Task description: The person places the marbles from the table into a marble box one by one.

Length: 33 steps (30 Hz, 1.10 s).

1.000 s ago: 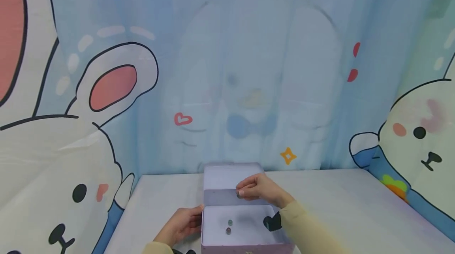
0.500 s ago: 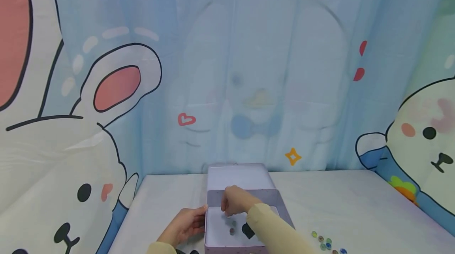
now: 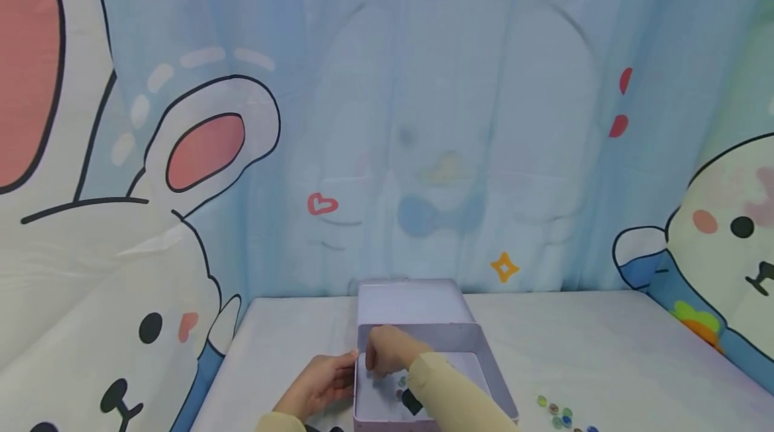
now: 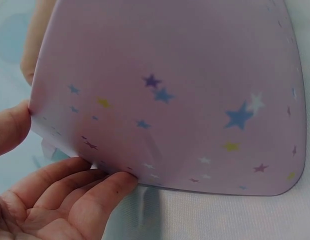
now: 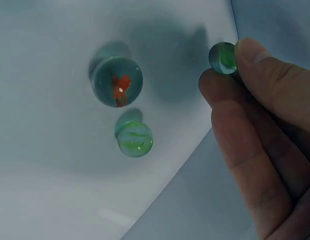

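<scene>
Since head view hides held marble (image 5: 222, 57), only right wrist view shows it: green-streaked, pinched between thumb and finger of right hand (image 5: 272, 125), inside open lilac box (image 3: 492, 365). Two more marbles (image 5: 117, 82) (one with orange-red core) lie nearby. Left hand (image 4: 60, 200) grips box side; printed stars (image 4: 239, 116) visible from left wrist alone. Loose marbles (image 3: 541, 400), right on tabletop (image 3: 605, 344), appear in head view only, partly cut off below. Dark piece (image 3: 412, 402) near right cuff: hard to make out.
</scene>
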Motion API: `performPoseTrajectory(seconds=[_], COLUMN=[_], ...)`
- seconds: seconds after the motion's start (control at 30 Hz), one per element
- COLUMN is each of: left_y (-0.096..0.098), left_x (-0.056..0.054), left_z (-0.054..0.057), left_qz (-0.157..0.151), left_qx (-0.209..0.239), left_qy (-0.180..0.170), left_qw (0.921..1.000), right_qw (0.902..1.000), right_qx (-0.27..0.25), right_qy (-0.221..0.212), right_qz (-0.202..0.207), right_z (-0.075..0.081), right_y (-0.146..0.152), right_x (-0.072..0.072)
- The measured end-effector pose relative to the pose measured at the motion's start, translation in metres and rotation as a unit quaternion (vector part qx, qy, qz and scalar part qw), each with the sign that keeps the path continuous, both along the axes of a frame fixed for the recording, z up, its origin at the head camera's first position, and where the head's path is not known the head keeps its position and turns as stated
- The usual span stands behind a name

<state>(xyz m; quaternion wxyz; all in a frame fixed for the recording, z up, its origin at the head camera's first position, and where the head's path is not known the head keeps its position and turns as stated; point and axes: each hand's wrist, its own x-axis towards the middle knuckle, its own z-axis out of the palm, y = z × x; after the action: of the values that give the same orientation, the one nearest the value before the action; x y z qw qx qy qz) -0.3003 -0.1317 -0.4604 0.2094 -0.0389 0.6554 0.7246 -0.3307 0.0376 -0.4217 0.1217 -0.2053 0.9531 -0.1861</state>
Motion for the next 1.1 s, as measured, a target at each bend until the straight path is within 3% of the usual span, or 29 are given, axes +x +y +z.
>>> performPoseTrajectory(seconds=[0.4,0.57,0.67,0.9,1.1], left_y=[0.002,0.007,0.01,0.007,0.001], left_x=[-0.002,-0.001,-0.001,0.002,0.001], left_z=[-0.001,0.0,0.0,-0.003,0.001], left_qz=[0.003,0.003,0.004,-0.006,0.003], left_qx=[-0.007,-0.002,0.0,-0.015,-0.014], left_qy=[-0.011,-0.011,-0.013,-0.006,-0.009], left_qw=[0.9999,0.9999,0.9999,0.9998,0.9999], right_qw=[1.0,0.9999,0.9989,0.983,0.9746], right_qx=[0.004,-0.01,-0.046,-0.183,-0.218], right_qy=[0.0,-0.008,-0.01,-0.003,0.027], right_qz=[0.002,-0.005,0.002,-0.011,-0.044], right_z=[-0.002,0.001,0.004,0.023,0.053], right_y=[0.0,0.009,0.019,0.078,0.167], right_x=[-0.001,0.001,0.004,0.005,0.008])
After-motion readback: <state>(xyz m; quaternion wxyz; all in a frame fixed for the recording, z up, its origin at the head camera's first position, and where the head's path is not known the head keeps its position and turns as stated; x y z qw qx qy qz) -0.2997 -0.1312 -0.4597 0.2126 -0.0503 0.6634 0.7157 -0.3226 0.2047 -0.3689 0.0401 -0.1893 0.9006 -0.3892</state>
